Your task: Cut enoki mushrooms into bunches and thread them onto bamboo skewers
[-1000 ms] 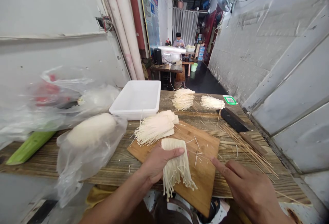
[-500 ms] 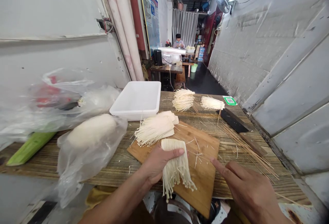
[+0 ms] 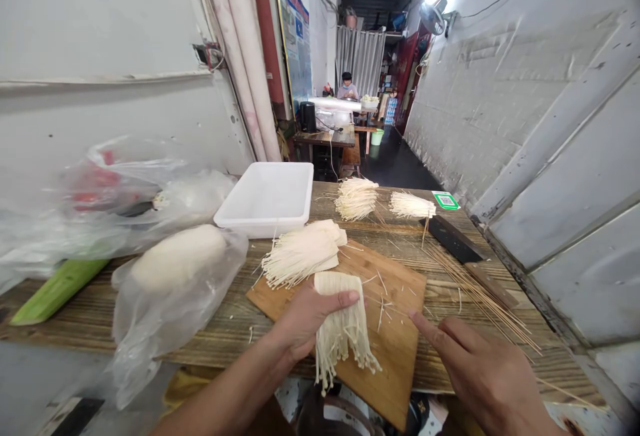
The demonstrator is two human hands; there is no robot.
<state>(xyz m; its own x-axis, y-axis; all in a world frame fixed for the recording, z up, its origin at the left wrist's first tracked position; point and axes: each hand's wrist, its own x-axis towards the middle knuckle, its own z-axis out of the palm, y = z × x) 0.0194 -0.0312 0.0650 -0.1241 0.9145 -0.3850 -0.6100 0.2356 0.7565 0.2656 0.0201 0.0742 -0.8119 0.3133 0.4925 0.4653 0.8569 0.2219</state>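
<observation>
My left hand is closed on a flat bunch of enoki mushrooms, thumb on top, the caps hanging down over the cutting board. To its right my right hand grips a thin bamboo skewer, index finger stretched along it. The skewer's front part points at the bunch's right edge; whether the tip is inside I cannot tell. More flattened enoki bunches lie stacked on the board's upper left, and loose enoki strands are scattered over the board.
Behind the board stand a white plastic tub and two enoki piles. A cleaver and loose skewers lie right. Bagged produce and a green vegetable lie left. A person sits far back.
The camera view has shifted very slightly. Both hands keep their hold on the enoki bunch and the skewer, with no clear movement between them.
</observation>
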